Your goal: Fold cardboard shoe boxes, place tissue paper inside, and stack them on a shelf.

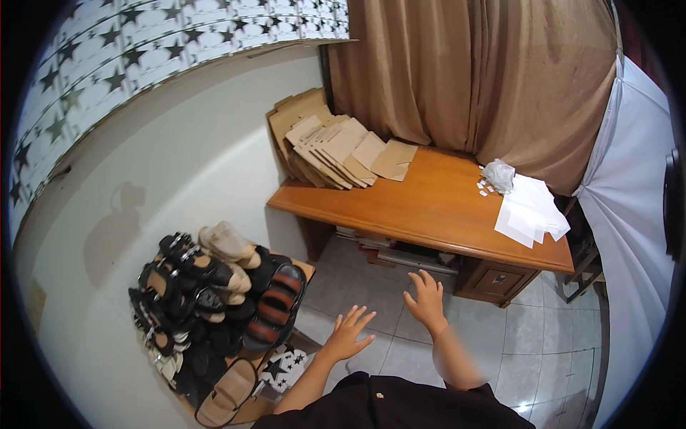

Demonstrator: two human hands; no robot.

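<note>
Both my hands hang in the air over the tiled floor, in front of the wooden desk [386, 207]. My left hand [346, 336] is open with fingers spread, nearest to the pile of shoes [193, 279] on the left, and touches nothing. My right hand [426, 297] is open too, fingers apart and empty, just short of the desk's front edge. Among the shoes, a pair of black sandals with brown straps [275, 307] lies closest to my left hand. A part of my right forearm looks blurred.
Flat brown cardboard pieces [336, 146] lean stacked at the desk's left end. White paper sheets [532, 211], a crumpled clear plastic bag [498, 175] and several small white bits lie at its right. Brown curtains [414, 71] hang behind; a white cloth [632, 214] hangs at the right.
</note>
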